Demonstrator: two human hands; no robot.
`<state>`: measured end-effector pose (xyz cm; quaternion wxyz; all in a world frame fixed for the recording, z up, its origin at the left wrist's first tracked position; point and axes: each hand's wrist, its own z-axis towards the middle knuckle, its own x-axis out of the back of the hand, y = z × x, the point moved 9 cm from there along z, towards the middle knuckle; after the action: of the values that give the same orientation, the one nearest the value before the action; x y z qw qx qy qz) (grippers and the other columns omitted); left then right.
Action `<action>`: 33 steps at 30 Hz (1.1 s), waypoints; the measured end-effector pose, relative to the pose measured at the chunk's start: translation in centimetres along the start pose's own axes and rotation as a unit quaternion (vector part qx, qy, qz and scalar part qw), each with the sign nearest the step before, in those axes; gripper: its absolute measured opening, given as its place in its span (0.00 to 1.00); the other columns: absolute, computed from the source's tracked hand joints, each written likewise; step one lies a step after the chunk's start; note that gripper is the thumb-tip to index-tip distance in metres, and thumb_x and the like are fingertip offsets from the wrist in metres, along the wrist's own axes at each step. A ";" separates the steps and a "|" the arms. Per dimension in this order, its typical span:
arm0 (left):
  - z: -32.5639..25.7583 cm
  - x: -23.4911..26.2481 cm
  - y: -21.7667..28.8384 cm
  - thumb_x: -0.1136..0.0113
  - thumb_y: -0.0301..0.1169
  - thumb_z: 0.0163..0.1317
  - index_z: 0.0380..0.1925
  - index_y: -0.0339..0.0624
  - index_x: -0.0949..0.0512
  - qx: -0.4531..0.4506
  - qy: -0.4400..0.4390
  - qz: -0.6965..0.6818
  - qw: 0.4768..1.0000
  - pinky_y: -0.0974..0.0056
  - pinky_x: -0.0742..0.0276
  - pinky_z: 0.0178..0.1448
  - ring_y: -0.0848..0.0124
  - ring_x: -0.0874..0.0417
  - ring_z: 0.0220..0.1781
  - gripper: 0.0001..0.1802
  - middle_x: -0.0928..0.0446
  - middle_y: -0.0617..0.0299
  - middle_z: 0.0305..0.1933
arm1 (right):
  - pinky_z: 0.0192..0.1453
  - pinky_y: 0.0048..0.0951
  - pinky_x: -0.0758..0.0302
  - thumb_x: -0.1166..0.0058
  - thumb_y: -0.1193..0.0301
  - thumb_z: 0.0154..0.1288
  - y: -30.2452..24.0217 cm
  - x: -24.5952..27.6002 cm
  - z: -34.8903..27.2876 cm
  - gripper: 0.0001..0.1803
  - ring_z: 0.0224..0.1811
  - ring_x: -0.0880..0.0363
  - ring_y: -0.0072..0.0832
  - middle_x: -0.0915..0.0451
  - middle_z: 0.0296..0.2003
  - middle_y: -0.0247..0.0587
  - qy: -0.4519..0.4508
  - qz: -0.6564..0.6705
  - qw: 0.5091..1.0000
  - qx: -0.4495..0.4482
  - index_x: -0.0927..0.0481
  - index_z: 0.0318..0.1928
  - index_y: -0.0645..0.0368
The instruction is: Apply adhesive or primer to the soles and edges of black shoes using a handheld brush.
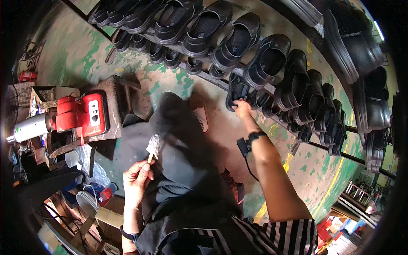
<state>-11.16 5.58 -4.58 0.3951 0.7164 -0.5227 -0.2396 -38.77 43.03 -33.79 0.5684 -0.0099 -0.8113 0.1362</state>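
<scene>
Upright over my lap, my left hand (137, 178) pinches a short pale stick (150, 157). Its other end carries a lumpy white-grey head (154, 144), perhaps a wrapped brush tip; I cannot tell its exact kind. My right arm reaches out to the rack, and my right hand (243, 109) closes on the near end of a black shoe (236, 91). That shoe is on the lower level, partly below a larger black shoe (268, 61) of the upper row.
A rack rail (204, 75) carries several black shoes in curved rows, more on the right. At left, a red machine (91, 114) with a silver cylinder (32, 127) stands by a wooden bench, with a white bucket (87, 203) lower down. The floor (63, 63) has worn green paint.
</scene>
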 end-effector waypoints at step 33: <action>-7.6 0.5 2.5 0.39 0.32 0.63 0.47 0.46 0.17 -0.399 0.095 0.368 0.835 0.60 0.23 0.30 0.59 0.19 0.25 0.12 0.24 0.58 0.26 | 0.39 0.27 0.20 0.48 0.68 0.74 -28.7 17.0 -25.3 0.12 0.26 0.24 0.16 0.23 0.26 0.29 -0.055 0.714 0.698 0.020 0.19 0.49 0.62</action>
<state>-6.64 7.18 1.83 0.7530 0.2712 -0.5668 -0.1954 -17.36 23.59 -3.45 0.2551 -0.5675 -0.5874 0.5175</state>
